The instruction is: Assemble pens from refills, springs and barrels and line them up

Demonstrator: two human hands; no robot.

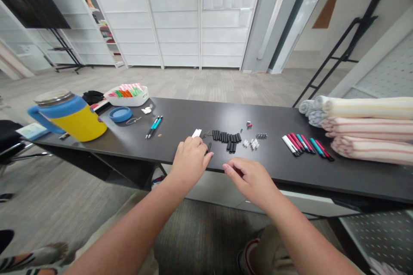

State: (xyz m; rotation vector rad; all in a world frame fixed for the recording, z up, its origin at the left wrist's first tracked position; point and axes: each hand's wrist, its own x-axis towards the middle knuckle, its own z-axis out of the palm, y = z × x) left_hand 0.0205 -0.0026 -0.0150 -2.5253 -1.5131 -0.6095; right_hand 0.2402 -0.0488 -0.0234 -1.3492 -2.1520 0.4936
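My left hand (190, 157) is over the table's near edge, fingers bent down. A slim black pen part (209, 148) shows between its thumb and forefinger. White sticks (196, 132) and small springs (204, 135) lie just beyond these fingers. Right of it, my right hand (250, 178) is curled at the edge, thumb close to the forefinger; the inside of the curl is hidden. Ahead of both hands lie a row of black grip sleeves (226, 136), small white pieces (254, 144), metal-looking pieces (261, 136) and tiny red pieces (249, 125).
Pen barrels (305, 144) in white, red and teal lie at right, beside rolled striped cloths (371, 126). Two teal pens (154, 127) lie left. Further left are a blue lid (120, 114), a yellow-and-blue mug (72, 118) and a white basket (129, 100) of colourful packets.
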